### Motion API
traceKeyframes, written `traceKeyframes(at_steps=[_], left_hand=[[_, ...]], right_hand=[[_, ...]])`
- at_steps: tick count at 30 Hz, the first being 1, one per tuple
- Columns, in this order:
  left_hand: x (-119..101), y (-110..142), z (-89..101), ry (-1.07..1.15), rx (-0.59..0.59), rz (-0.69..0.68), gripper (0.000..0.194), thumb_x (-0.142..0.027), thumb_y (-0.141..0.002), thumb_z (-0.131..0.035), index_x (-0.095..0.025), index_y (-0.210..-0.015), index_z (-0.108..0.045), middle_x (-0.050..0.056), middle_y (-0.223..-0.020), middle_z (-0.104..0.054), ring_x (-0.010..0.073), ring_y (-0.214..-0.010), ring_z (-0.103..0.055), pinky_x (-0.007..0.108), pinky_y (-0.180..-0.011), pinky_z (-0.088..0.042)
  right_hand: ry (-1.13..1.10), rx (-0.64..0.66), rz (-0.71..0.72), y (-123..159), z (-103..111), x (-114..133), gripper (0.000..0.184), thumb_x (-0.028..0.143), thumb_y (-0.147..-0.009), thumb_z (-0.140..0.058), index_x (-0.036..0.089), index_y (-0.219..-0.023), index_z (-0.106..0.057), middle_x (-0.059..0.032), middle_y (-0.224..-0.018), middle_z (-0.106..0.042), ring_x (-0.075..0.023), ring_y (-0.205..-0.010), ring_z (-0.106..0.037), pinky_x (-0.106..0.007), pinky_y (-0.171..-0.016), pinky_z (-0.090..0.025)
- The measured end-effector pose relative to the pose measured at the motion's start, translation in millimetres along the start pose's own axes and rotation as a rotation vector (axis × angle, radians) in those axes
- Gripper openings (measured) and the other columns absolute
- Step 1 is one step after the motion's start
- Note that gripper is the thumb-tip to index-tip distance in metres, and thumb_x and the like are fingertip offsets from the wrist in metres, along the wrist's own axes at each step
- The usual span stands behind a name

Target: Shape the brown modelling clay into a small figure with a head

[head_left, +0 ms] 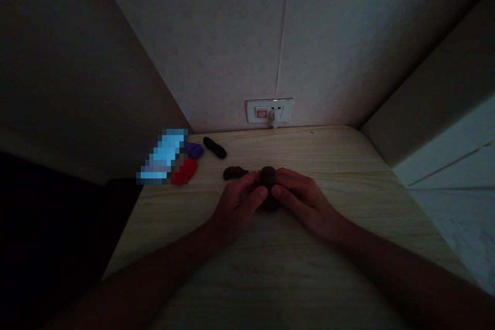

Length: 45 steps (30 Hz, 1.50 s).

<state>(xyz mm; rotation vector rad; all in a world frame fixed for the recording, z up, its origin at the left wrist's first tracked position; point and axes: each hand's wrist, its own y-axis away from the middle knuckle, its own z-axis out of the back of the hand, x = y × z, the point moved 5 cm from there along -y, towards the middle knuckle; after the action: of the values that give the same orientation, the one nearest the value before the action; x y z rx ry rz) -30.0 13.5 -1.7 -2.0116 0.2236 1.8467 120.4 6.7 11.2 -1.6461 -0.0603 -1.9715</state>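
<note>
Between my two hands, over the middle of the table, stands a dark brown lump of what looks like modelling clay (268, 175), with a rounded ball on top and a wider part below. My left hand (240, 203) closes on its left side, thumb pressed to it. From the right, my right hand (305, 198) grips it the same way, thumb near the join under the ball. The fingers behind the lump are partly hidden. Just beyond my left fingers lies another dark brown piece (232, 172), its right end overlapped by my hand.
A black elongated piece (214, 147), a purple piece (194, 150) and a red piece (186, 171) lie at the table's back left, beside a blurred bright rectangle (164, 154). The wooden table (340, 157) meets a wall with a socket plate (269, 111) holding a plug.
</note>
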Motion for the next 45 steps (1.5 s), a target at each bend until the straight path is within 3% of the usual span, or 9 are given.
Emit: traceKeyframes(at_steps=[18, 34, 45], left_hand=[[0.9, 0.7, -1.8, -0.021, 0.027, 0.010, 0.021, -0.036, -0.099, -0.063, -0.016, -0.098, -0.069, 0.002, -0.086, -0.069, 0.0135, -0.073, -0.063, 0.022, -0.062, -0.051], [-2.9, 1.0, -0.8, -0.031, 0.032, 0.001, 0.024, -0.039, -0.099, -0.062, -0.016, -0.094, -0.069, 0.002, -0.082, -0.068, 0.0145, -0.072, -0.064, 0.023, -0.063, -0.052], [3.1, 0.7, -3.1, 0.061, 0.056, 0.090, 0.028, -0.043, -0.097, -0.066, -0.015, -0.093, -0.066, 0.003, -0.078, -0.067, 0.0147, -0.069, -0.065, 0.025, -0.062, -0.054]], right_hand=[[0.013, -0.019, 0.014, -0.1, 0.5, 0.6, 0.030, 0.037, -0.108, -0.055, 0.019, -0.093, -0.075, -0.0048, -0.092, -0.065, -0.0180, -0.086, -0.062, -0.031, -0.078, -0.050], [0.001, -0.005, 0.007, 0.5, 1.2, 1.8, 0.031, 0.036, -0.108, -0.055, 0.019, -0.091, -0.075, -0.0059, -0.095, -0.066, -0.0196, -0.091, -0.064, -0.033, -0.084, -0.052], [-0.004, -0.014, 0.001, -0.7, 0.8, -1.4, 0.034, 0.036, -0.109, -0.053, 0.020, -0.089, -0.075, -0.0057, -0.097, -0.067, -0.0190, -0.092, -0.064, -0.033, -0.086, -0.052]])
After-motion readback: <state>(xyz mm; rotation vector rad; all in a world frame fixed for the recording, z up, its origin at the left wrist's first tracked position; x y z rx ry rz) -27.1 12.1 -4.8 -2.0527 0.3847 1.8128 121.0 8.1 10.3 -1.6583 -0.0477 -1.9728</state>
